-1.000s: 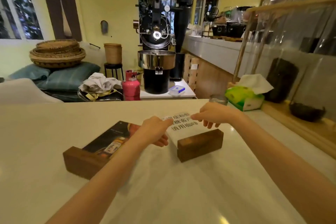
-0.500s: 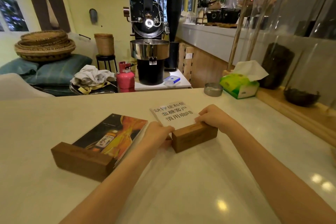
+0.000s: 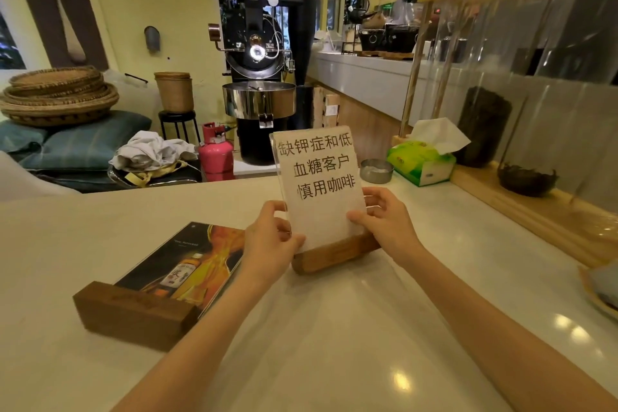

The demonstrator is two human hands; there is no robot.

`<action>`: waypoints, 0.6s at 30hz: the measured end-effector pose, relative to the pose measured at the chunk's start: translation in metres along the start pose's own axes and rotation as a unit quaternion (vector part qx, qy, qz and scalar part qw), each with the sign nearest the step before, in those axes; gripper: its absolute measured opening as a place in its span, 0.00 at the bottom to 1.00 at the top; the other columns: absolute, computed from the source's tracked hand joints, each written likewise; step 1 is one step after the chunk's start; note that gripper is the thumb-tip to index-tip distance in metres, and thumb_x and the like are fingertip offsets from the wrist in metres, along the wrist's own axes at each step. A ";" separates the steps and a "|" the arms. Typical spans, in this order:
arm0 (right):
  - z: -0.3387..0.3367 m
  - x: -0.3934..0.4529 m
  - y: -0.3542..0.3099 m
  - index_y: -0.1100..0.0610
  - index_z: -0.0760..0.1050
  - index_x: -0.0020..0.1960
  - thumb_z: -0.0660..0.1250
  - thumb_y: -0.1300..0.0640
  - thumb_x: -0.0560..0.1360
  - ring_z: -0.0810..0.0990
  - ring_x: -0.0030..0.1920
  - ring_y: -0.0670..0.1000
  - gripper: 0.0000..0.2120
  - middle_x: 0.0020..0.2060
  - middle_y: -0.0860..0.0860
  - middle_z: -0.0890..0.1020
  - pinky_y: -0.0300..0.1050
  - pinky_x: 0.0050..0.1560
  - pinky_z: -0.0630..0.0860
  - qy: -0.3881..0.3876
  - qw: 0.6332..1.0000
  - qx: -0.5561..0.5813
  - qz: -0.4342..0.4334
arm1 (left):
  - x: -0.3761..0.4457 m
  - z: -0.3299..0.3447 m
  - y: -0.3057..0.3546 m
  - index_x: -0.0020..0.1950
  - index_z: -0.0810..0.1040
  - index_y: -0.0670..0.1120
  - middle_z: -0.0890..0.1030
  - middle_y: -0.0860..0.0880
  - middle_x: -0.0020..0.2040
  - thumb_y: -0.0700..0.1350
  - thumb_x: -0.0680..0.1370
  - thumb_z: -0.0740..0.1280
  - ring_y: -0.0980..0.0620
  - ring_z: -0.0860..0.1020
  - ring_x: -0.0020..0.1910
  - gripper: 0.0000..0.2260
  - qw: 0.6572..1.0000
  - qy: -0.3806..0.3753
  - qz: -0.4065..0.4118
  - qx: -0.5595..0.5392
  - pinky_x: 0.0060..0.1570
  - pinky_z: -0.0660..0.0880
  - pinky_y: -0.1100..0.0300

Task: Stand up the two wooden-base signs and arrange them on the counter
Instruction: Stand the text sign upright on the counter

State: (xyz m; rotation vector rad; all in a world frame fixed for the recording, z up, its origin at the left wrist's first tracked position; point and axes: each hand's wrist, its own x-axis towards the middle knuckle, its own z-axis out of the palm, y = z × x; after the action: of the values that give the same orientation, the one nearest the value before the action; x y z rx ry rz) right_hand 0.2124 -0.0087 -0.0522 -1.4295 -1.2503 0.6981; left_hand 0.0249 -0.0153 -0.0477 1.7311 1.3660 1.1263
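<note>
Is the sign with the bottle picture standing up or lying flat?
Lying flat. The bottle sign has its panel face up on the counter, its wooden base toward the camera. Neither hand touches it.

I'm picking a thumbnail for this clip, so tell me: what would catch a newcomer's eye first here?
First, the white sign with Chinese text, standing upright on its wooden base at the middle of the counter, with the left hand and right hand gripping its side edges. To its left, the bottle-picture sign lies flat on its back. Behind the counter rises a black coffee roaster.
</note>
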 end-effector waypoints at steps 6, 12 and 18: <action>-0.011 0.000 -0.006 0.58 0.69 0.52 0.74 0.63 0.65 0.80 0.50 0.58 0.20 0.50 0.56 0.79 0.51 0.48 0.80 -0.030 1.000 0.006 -0.002 | -0.004 -0.004 -0.002 0.52 0.65 0.48 0.78 0.46 0.42 0.36 0.72 0.68 0.51 0.77 0.40 0.16 0.995 0.001 0.073 0.073 0.26 0.72 0.74; -0.021 0.000 -0.010 0.59 0.70 0.50 0.76 0.64 0.62 0.81 0.48 0.58 0.21 0.50 0.56 0.80 0.46 0.44 0.80 -0.058 0.997 -0.036 -0.019 | -0.008 -0.004 -0.002 0.51 0.64 0.49 0.76 0.48 0.43 0.36 0.73 0.67 0.51 0.76 0.40 0.15 0.990 -0.022 0.096 0.099 0.30 0.70 0.71; -0.025 -0.001 -0.010 0.62 0.73 0.50 0.78 0.62 0.59 0.79 0.44 0.51 0.23 0.47 0.53 0.81 0.41 0.43 0.78 -0.045 0.995 -0.079 -0.031 | -0.009 -0.004 -0.001 0.48 0.62 0.49 0.76 0.47 0.44 0.36 0.73 0.67 0.47 0.76 0.43 0.15 0.988 -0.034 0.103 0.112 0.35 0.73 0.62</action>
State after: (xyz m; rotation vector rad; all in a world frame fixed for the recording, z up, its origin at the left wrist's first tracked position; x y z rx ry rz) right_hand 0.2312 -0.0187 -0.0363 -1.4929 -1.4418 0.6392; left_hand 0.0205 -0.0244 -0.0490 2.0930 1.3369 1.0441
